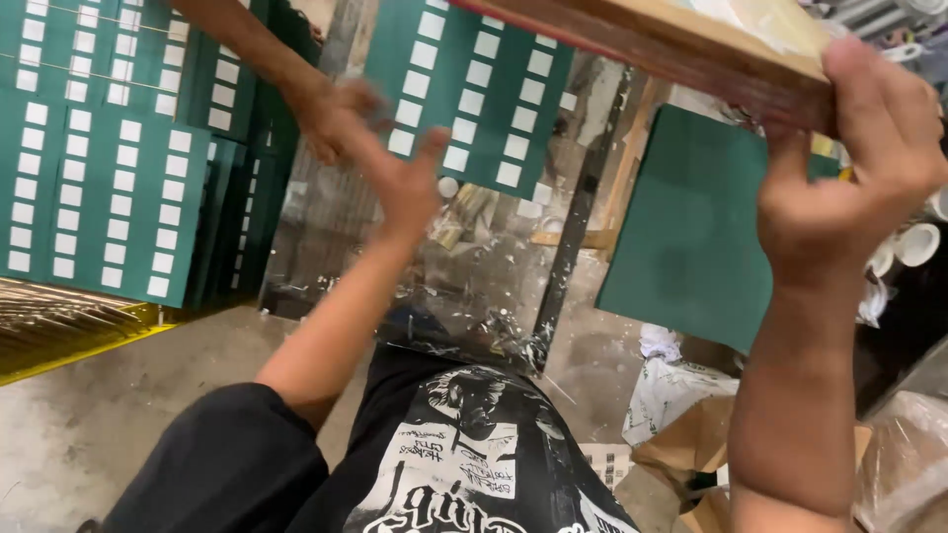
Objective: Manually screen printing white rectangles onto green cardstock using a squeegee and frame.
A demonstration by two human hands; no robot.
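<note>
My right hand (pixel 859 158) grips the edge of a wooden frame (pixel 681 44) lifted at the top right. A plain green sheet (pixel 691 227) lies below the frame. My left hand (pixel 400 188) reaches forward with its fingers spread and holds nothing. It is just beside the lower left edge of a green sheet printed with rows of white rectangles (pixel 474 89). Another person's hand (pixel 331 114) comes in from the top left and is blurred, close to my left hand and that printed sheet. Whether that hand holds the sheet is unclear.
Stacks of green printed sheets (pixel 99 148) fill the left side, above a yellow-edged surface (pixel 79 345). Concrete floor (pixel 89 434) lies below. A cardboard box (pixel 691 444), plastic bags (pixel 904 454) and white cups (pixel 918 242) crowd the lower right.
</note>
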